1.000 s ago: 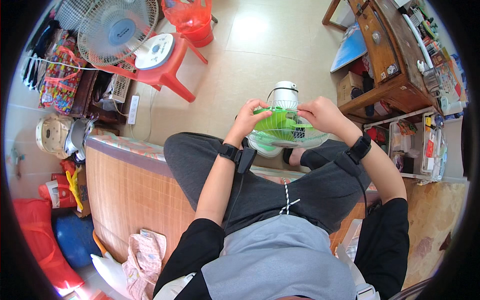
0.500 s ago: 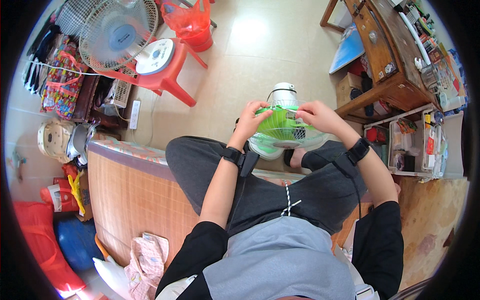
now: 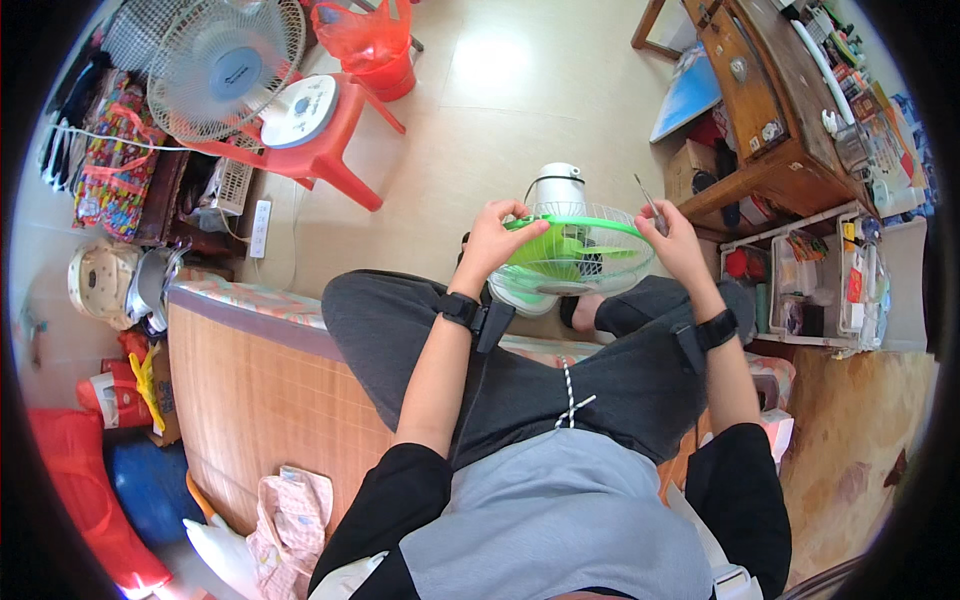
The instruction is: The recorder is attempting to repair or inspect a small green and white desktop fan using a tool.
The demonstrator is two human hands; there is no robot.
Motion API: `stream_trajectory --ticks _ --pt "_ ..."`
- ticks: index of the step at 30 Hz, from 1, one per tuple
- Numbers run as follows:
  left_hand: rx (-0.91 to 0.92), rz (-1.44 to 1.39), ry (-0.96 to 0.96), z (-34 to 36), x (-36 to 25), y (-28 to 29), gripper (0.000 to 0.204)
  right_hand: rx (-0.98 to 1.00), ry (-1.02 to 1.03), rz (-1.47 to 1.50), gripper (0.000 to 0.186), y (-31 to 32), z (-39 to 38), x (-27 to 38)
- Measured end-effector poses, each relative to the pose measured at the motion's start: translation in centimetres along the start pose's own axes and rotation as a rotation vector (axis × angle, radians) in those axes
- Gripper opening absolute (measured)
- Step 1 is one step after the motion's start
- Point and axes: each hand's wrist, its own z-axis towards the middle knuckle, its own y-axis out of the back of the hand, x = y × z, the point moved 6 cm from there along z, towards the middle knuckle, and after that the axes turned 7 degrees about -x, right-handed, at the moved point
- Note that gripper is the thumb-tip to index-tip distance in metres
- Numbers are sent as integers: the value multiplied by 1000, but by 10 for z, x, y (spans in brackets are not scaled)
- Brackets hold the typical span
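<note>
A small fan with a green rim (image 3: 598, 222), a wire grille and green blades (image 3: 553, 255) stands between my legs. Its white motor housing (image 3: 559, 186) is on the far side, its white base (image 3: 522, 299) below. My left hand (image 3: 500, 236) pinches the rim on its left, thumb on the near side. Beside the rim's right end, my right hand (image 3: 672, 240) is closed round a slim screwdriver (image 3: 648, 197). The metal shaft points up and slightly left, away from the rim; the fingers partly hide the handle.
A larger fan (image 3: 232, 75) rests on a red plastic stool (image 3: 340, 150) at far left, near a red bucket (image 3: 388, 78). A power strip (image 3: 261, 229) lies on the floor. Right stand a wooden desk (image 3: 765, 95) and storage baskets (image 3: 790, 290). I sit on a mat-covered bed (image 3: 270, 380).
My right hand has drawn back to the right from the rim's top, and the screwdriver has swung up into plain sight. My left hand stays on the rim. The view has shifted slightly.
</note>
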Motion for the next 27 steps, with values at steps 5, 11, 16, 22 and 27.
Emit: stream_trajectory --ticks 5,11,16,22,27 --pt "-47 100 -47 -1 -2 -5 29 -203 -126 340 27 -13 -25 -60" --pt "-35 -57 -85 -3 22 2 20 -193 -259 502 30 -21 -35 -93" --pt "-6 -47 -138 -5 20 1 21 -142 -402 726 31 -30 -35 -106" --pt "36 -62 -149 -7 12 -1 19 -133 -447 810 31 -29 -35 -111" --pt "99 -49 -102 -3 9 4 20 -116 -441 795 32 -31 -34 -115"
